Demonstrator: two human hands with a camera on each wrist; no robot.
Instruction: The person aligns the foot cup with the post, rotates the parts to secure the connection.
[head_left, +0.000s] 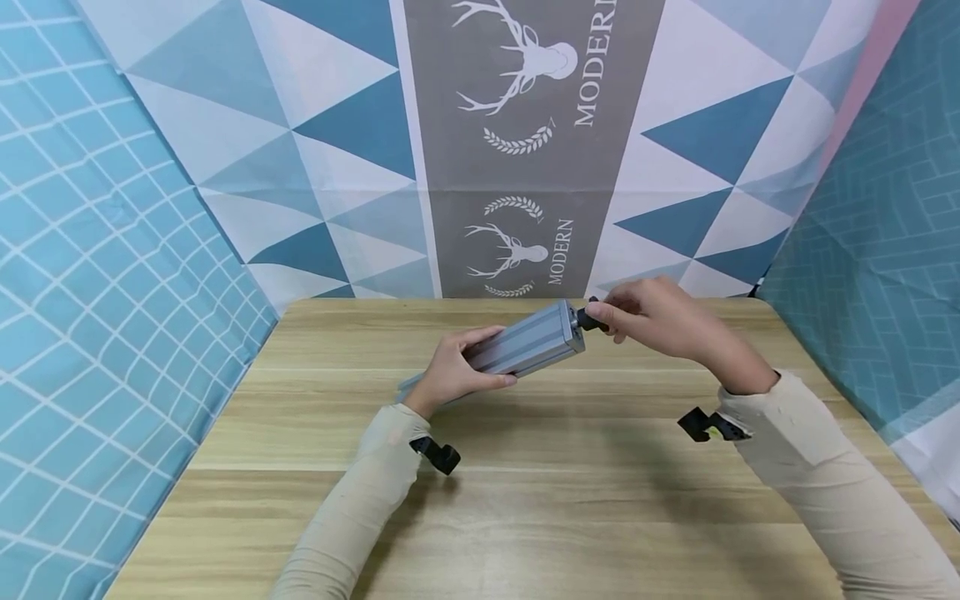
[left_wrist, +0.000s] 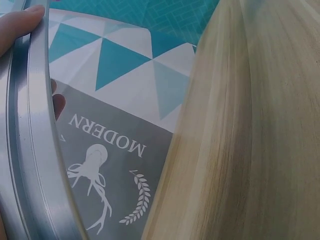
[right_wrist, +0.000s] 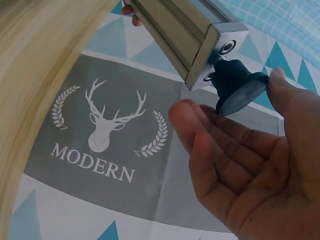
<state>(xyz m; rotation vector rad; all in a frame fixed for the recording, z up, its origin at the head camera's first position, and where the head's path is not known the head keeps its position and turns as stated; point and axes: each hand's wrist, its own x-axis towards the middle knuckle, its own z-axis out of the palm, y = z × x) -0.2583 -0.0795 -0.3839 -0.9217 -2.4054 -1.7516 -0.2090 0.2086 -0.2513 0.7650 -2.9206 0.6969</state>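
A silver aluminium profile bar (head_left: 525, 340) with grooved sides is held tilted above the table, its right end higher. My left hand (head_left: 453, 371) grips it around the middle; the left wrist view shows the thumb on the grooved metal (left_wrist: 37, 125) and fingertips past the far edge. From the bar's square end plate (right_wrist: 222, 47), which has bolt holes, a black levelling foot (right_wrist: 237, 87) sticks out on a short threaded stud. My right hand (head_left: 660, 317) has its thumb against the foot's rim and curled fingers around its other side. Part of the finger contact is hidden.
Below the hands lies a wood-grain table (head_left: 525, 500). Patterned cloth (head_left: 517, 150) with deer prints hangs along its back edge, and blue cloth panels (head_left: 97, 275) line the sides. A black camera mount (head_left: 435, 454) sits on each wrist.
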